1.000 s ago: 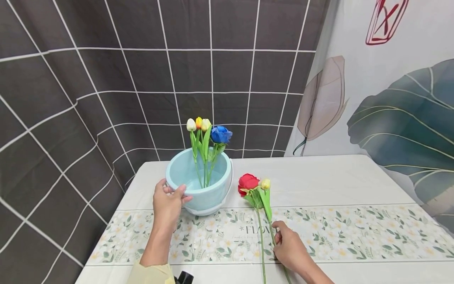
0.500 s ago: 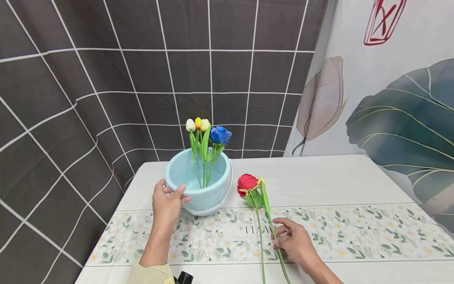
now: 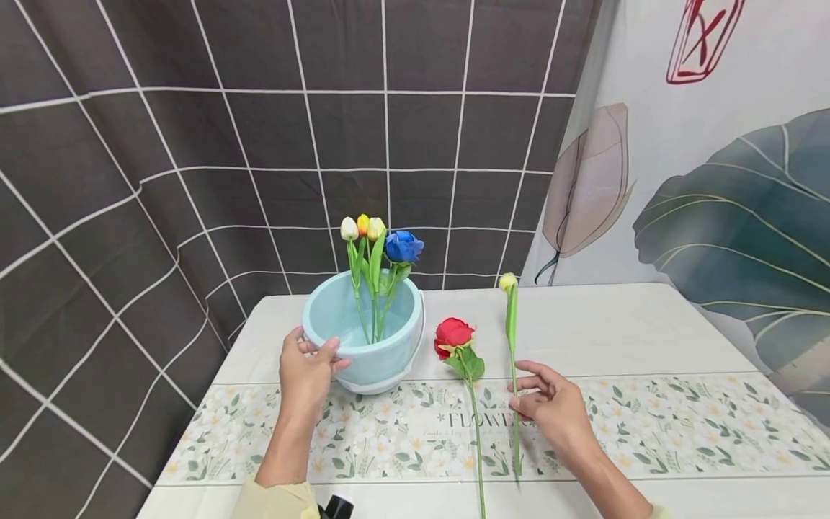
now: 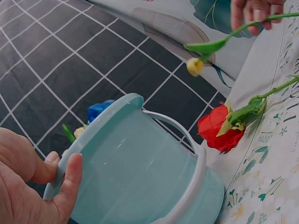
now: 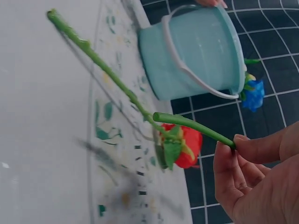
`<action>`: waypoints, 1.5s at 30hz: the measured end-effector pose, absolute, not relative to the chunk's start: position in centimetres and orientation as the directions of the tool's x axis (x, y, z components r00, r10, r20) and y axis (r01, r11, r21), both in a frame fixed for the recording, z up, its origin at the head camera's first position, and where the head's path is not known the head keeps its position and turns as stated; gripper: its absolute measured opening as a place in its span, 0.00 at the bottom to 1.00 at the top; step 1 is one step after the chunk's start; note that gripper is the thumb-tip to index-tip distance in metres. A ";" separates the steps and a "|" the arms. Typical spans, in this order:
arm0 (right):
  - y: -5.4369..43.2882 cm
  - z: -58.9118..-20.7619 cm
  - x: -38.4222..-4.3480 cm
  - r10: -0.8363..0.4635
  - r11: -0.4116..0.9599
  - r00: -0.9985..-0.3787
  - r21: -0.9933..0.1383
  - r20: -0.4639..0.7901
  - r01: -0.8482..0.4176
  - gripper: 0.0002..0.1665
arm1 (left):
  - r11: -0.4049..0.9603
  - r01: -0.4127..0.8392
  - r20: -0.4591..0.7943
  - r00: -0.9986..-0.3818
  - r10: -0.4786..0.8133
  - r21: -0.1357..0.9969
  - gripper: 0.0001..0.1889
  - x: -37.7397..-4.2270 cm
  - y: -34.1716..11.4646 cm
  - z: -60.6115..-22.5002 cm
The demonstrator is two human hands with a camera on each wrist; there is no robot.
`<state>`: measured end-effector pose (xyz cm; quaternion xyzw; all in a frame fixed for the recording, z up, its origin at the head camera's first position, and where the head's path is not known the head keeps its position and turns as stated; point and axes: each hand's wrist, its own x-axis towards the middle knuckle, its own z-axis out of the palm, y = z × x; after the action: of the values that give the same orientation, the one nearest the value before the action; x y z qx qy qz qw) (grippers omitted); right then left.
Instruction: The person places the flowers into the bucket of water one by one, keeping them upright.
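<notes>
My left hand (image 3: 306, 375) grips the near left rim of a light blue bucket (image 3: 382, 364), thumb and finger on either side of the rim in the left wrist view. Inside the bucket stand a white tulip (image 3: 349, 229), an orange-yellow tulip (image 3: 363, 224), a pale yellow tulip (image 3: 376, 229) and a blue flower (image 3: 403, 246). My right hand (image 3: 554, 404) pinches the stem of another yellow tulip (image 3: 511, 317), held upright above the table. In the right wrist view the stem's cut end (image 5: 161, 117) points away from my fingers. Left of it, a red rose (image 3: 454, 336) lies on the table.
A white table cover (image 3: 616, 324) with a floral printed band (image 3: 648, 425) lies beneath everything. Behind stands a dark wall covering (image 3: 421, 130) with white grid lines. A light curtain (image 3: 648, 216) with printed leaves hangs at the right. The bucket's white handle (image 4: 189, 196) hangs down its side.
My right hand has lifted the yellow tulip off the table, away from the red rose, moving right and up. My left hand stays on the bucket rim.
</notes>
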<state>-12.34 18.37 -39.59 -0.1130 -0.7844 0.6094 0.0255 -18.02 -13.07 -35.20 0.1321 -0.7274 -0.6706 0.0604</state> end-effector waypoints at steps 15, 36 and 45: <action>17.4 -36.5 -14.7 0.203 0.194 -0.977 -0.981 0.058 -0.018 0.33 | 0.068 -0.122 -0.099 -0.955 -0.278 0.990 0.38 -18.0 -13.0 -35.1; 13.8 -32.3 -20.0 0.169 0.030 -0.953 -0.968 0.251 -0.250 0.31 | 0.047 -0.128 -0.109 -0.951 -0.288 0.991 0.38 -18.2 -13.0 -35.0; 11.7 -32.0 -21.1 0.184 -0.083 -0.941 -0.950 0.282 -0.301 0.32 | 0.049 -0.112 -0.094 -0.955 -0.283 0.993 0.38 -18.3 -12.9 -35.2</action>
<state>-21.11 11.75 -31.99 0.0444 -0.6565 0.7346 0.1652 -18.29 -12.91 -35.18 0.1367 -0.7214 -0.6760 0.0632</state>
